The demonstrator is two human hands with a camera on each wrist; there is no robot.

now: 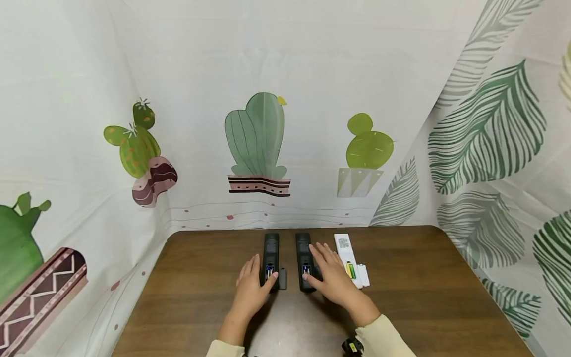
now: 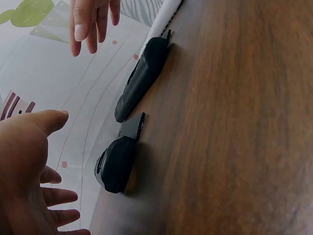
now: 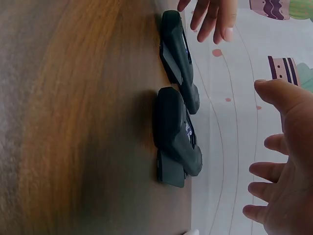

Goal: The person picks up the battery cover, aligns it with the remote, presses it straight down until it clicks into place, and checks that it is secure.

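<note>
Possibly could knock grey cover (image 1: 283, 279) astray, at four o'clock from leftmost remote (image 1: 270, 255), through low sweep of left hand (image 1: 252, 288) or right hand (image 1: 334, 281), both relaxed and empty.

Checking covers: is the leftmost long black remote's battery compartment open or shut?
Open: blue batteries show inside the long black remote, a flat grey cover alongside.

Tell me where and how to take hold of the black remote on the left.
Probably best: bring the left grip in from above and pinch the long sides of the black remote at its far half. It lies flat and narrow, and holding there avoids the batteries exposed nearer the person.
</note>
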